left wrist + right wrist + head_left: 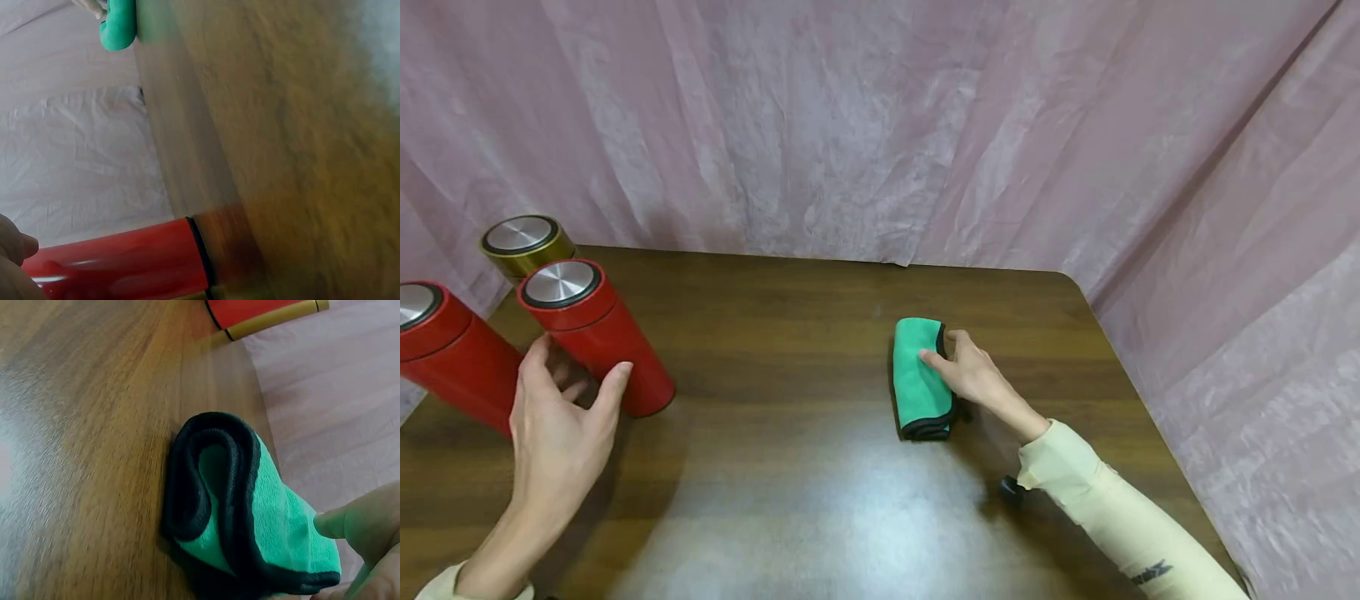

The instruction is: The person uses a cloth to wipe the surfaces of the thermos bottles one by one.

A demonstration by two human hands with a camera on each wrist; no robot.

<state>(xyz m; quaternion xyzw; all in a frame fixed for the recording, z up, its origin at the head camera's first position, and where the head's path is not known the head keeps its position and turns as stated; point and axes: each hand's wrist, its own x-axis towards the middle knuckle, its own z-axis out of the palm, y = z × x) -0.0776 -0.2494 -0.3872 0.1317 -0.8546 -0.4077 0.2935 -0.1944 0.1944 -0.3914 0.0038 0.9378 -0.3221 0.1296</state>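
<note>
Two red thermos bottles stand at the left, one nearer the middle (617, 350) and one by the left edge (463, 358). My left hand (561, 425) is beside the nearer-middle bottle, with its thumb spread from the fingers in front of it; whether it touches the bottle is unclear. In the left wrist view the thumb tip shows above a red bottle (125, 262). My right hand (973, 371) pinches the right side of a folded green towel (917, 375) with black edging. The right wrist view shows the thumb against the towel's green face (287, 531); the other fingers are mostly hidden.
A gold thermos (527, 246) with a steel lid stands behind the red ones. The brown wooden table (790, 333) reaches back to a pink curtain (820, 125), which also hangs along the right side. A small black object (1011, 490) is below the right sleeve.
</note>
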